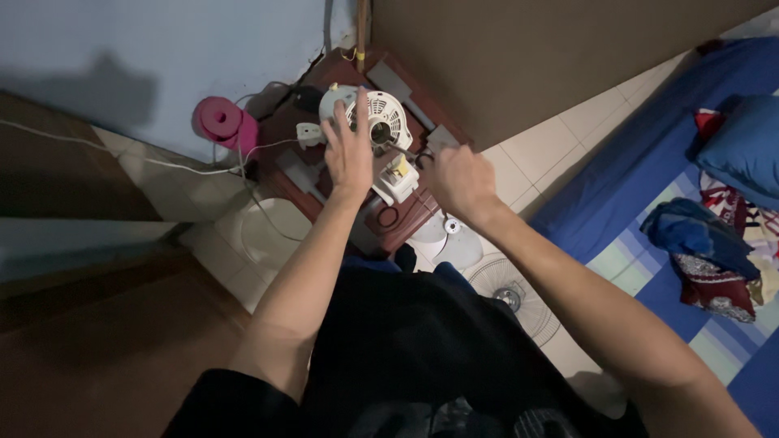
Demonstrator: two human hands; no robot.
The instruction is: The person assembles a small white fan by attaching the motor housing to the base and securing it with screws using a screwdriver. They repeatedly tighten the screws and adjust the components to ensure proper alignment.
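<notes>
meanwhile left hand (pixel 347 150) rests spread on the fan motor housing (pixel 380 113); right hand (pixel 461 180) fists a screwdriver (pixel 403 151).

The left hand (pixel 347 150) lies flat on a white fan motor housing (pixel 375 113) standing on a small dark red worktop (pixel 406 219). The right hand (pixel 461 180) is closed around what looks like a screwdriver (pixel 403 151), its tip at the housing's middle. A fan grille (pixel 515 298) and blade (pixel 454 235) lie on the tiled floor (pixel 552 138) beside a blue mattress (pixel 649 146). A pink roll (pixel 223 120) sits by the wall.
</notes>
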